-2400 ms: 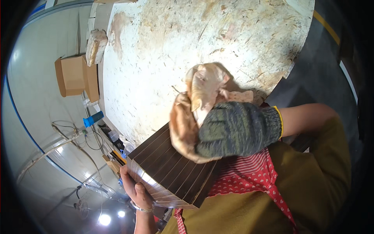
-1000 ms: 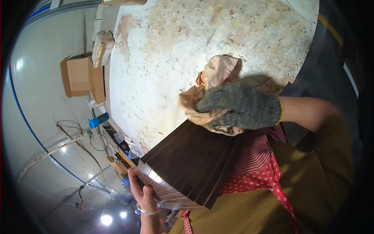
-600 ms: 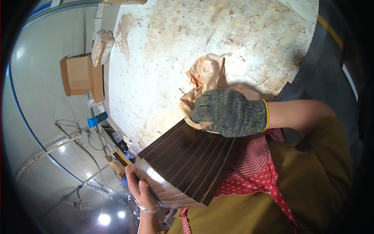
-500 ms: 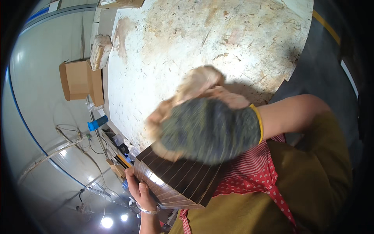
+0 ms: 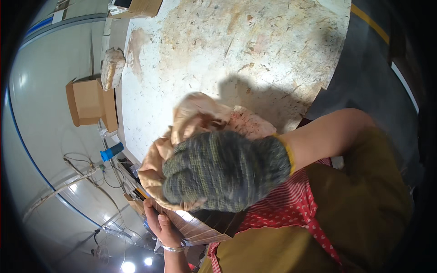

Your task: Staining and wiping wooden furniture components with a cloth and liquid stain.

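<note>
My right hand, in a grey knitted glove with a yellow cuff, grips a crumpled peach-coloured cloth and presses it down over a dark brown slatted panel. Glove and cloth hide most of the panel; only its lower edge and pale underside show. My bare left hand, a bracelet on its wrist, holds the panel's lower left edge from beneath. The panel leans against my body, over a red dotted apron.
A large stained chipboard tabletop fills the upper middle. On the pale floor at left stand cardboard boxes, a tied sack, a blue cylinder and loose cables. A yellow floor line runs at upper right.
The gloved right hand has swept the cloth from the panel's upper edge down across its face toward the lower left. The left hand keeps holding the panel's edge.
</note>
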A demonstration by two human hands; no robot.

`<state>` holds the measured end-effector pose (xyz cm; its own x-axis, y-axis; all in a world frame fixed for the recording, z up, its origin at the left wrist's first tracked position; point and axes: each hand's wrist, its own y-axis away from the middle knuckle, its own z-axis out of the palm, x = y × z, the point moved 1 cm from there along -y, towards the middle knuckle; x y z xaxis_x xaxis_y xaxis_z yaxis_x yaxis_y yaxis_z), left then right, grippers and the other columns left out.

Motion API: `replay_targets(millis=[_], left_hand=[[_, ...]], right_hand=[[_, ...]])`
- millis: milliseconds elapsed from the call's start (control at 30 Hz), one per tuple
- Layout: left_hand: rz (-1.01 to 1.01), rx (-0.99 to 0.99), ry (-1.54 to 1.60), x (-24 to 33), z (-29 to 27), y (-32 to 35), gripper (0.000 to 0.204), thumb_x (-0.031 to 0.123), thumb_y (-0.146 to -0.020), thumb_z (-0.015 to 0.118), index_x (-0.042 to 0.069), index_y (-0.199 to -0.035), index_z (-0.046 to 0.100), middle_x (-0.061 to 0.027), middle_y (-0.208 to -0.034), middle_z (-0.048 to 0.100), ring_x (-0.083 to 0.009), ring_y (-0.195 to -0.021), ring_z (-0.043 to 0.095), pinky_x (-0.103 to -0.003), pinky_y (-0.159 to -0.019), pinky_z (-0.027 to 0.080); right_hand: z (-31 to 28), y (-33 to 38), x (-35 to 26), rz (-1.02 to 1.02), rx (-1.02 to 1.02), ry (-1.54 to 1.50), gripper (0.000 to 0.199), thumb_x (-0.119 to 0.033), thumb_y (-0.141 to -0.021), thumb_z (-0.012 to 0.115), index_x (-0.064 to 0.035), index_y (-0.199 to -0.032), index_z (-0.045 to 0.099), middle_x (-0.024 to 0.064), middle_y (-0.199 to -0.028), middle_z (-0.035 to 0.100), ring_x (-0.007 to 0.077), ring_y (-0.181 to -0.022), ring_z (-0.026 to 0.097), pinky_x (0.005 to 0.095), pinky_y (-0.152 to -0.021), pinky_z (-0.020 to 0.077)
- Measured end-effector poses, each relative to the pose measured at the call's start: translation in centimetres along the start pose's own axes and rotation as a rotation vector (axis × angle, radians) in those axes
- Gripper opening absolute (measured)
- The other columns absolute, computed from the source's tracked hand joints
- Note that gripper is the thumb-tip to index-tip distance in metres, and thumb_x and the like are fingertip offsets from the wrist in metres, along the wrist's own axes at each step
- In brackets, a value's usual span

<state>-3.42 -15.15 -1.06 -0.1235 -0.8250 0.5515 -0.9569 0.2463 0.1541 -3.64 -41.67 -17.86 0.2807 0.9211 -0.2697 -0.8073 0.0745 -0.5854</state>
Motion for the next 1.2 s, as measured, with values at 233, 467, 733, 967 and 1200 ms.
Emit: replay_targets(millis=[233, 467, 733, 967, 1200], left_hand=[[0.019, -0.016, 0.122, 0.6, 1.3, -1.0, 0.062, 0.042, -0.096, 0.048, -0.003, -0.137, 0.037, -0.0114, -0.139, 0.041, -0.0219, -0.128, 0.038, -0.034, -0.108, 0.025], [-0.013, 0.12, 0.022, -0.2, 0.6, -0.6, 0.056, 0.04, -0.097, 0.045, 0.0, -0.136, 0.039, -0.0092, -0.133, 0.045, -0.02, -0.12, 0.044, -0.033, -0.103, 0.035], [-0.132, 0.149, 0.074, 0.0, 0.4, -0.3, 0.071, 0.044, -0.095, 0.048, -0.004, -0.142, 0.028, -0.0159, -0.147, 0.031, -0.0266, -0.135, 0.03, -0.038, -0.111, 0.022], [-0.002, 0.057, 0.047, -2.5, -1.1, -0.1, 0.054, 0.038, -0.099, 0.042, 0.001, -0.139, 0.036, -0.0092, -0.135, 0.046, -0.0187, -0.118, 0.048, -0.032, -0.099, 0.04], [0.084, 0.107, -0.013, 0.2, 1.3, -1.1, 0.046, 0.035, -0.098, 0.045, -0.002, -0.125, 0.048, -0.0065, -0.119, 0.051, -0.0169, -0.111, 0.045, -0.029, -0.097, 0.032]], right_hand=[[-11.3, 6.9, 2.7, -0.359, -0.168, -0.563, 0.056, -0.041, -0.088, 0.055, -0.0058, -0.13, 0.042, 0.0146, -0.119, 0.057, 0.0246, -0.102, 0.061, 0.0335, -0.071, 0.0583], [-16.8, 6.2, -10.4, -0.213, 0.047, 0.503, 0.039, -0.016, -0.094, 0.048, -0.0012, -0.129, 0.048, 0.0127, -0.117, 0.06, 0.0177, -0.1, 0.062, 0.027, -0.08, 0.0543], [-7.9, 8.6, -2.7, 0.367, 0.749, -1.596, 0.045, -0.026, -0.089, 0.052, 0.0073, -0.117, 0.043, 0.022, -0.109, 0.057, 0.0232, -0.093, 0.064, 0.0275, -0.069, 0.056], [-2.8, 8.1, -1.5, 0.342, 0.61, -1.235, 0.047, -0.029, -0.094, 0.044, -0.0028, -0.133, 0.042, 0.0206, -0.134, 0.045, 0.0324, -0.123, 0.047, 0.0462, -0.101, 0.0425], [-5.0, 9.2, 5.1, -0.116, 0.115, -0.906, 0.065, -0.036, -0.087, 0.061, -0.005, -0.138, 0.035, 0.0201, -0.137, 0.041, 0.0343, -0.122, 0.048, 0.0447, -0.101, 0.0446]])
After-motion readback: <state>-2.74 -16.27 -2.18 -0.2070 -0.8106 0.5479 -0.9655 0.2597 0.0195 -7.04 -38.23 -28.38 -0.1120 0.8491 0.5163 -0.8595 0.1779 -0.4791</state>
